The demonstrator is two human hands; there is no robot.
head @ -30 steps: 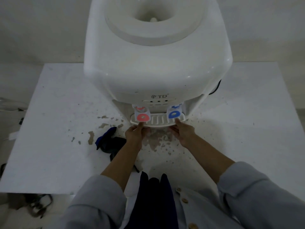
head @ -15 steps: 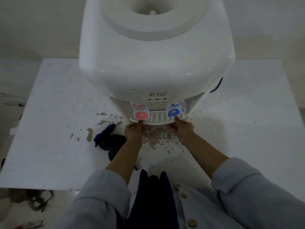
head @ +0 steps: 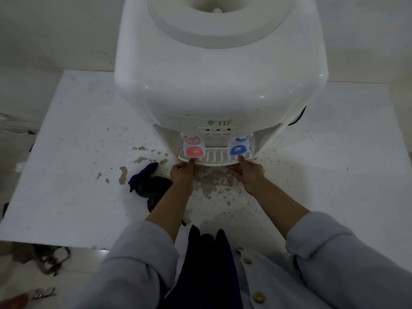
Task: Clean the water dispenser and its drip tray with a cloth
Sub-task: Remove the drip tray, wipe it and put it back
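Both hands grasp the tray (head: 215, 157) at frame centre: left hand (head: 183, 172) at its left end under the red tap, right hand (head: 248, 172) at its right end under the blue. The tray's long axis runs left-right; its back is hidden beneath the dispenser (head: 220, 81). Fingers underneath are hidden. Forearms converge from the bottom. The cloth (head: 148, 182) lies on the surface (head: 66, 152), left of centre.

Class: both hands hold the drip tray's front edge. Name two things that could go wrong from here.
1. If the drip tray holds water, pulling it unevenly with the left hand and right hand may spill it on the table.
2. The taps overhang the tray; lifting it could knock them.
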